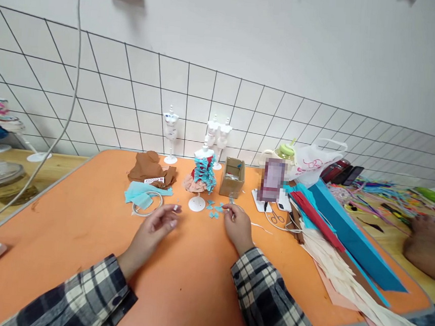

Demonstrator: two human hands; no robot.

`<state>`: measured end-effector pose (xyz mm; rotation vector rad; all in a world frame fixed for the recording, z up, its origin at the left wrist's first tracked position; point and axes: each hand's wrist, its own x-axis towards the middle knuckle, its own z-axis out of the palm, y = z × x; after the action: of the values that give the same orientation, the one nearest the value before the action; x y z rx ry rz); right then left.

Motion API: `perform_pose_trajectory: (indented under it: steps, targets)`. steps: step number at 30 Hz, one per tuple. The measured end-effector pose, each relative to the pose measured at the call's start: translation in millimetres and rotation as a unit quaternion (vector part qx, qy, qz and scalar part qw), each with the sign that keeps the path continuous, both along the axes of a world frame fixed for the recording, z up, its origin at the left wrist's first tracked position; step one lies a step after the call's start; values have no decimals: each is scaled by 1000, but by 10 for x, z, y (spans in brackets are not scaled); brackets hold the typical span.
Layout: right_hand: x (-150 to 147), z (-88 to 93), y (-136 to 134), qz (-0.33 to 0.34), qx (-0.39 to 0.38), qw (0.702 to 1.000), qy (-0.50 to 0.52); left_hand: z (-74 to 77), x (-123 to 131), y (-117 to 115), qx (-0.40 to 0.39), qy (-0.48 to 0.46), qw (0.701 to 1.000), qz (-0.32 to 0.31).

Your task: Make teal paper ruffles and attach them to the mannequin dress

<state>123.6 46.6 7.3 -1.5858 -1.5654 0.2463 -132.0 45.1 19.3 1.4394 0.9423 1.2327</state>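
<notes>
My left hand (154,226) is held above the orange table (83,222), its fingers apart and curved, with a small white wrap or piece on one fingertip. No object shows in its grasp. My right hand (237,228) is closed in a pinch at the edge of several small blue bows (213,214); whatever lies between the fingertips is too small to make out. Between and beyond both hands stands a miniature dress form (196,203) on a white base. It wears a red dress (202,174) with blue bows down the front and a peach ruffled skirt.
A cardboard box (232,183) stands behind my right hand. Brown fabric (148,169), light-blue fabric (144,193) and a white cable (133,209) lie left. Scissors (275,217), a blurred phone (273,180) and crepe-paper strips (338,260) lie right. Another person's hand (427,227) rests farther right.
</notes>
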Motion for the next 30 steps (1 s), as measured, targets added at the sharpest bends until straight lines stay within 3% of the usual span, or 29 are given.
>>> perform_pose_trajectory:
  steps: [2,4,8,12,20,30]
  targets:
    - [-73,7,-31,30,3,1000,4,-41,-1,-115,-87,-23,994,-70]
    - [-181,17,-79,71,9,997,9,-73,23,-166,-135,-36,986,-89]
    - [-374,65,-198,135,49,990,10,-79,72,-162,-168,5,983,-74]
    - [-469,134,-304,186,124,973,-51,-47,68,-175,-181,-51,976,-113]
    - [-549,160,-373,145,163,960,-175,-17,101,-278,-170,-65,968,-171]
    - [-542,195,-365,178,94,969,-145,-23,104,-286,-152,-29,972,-179]
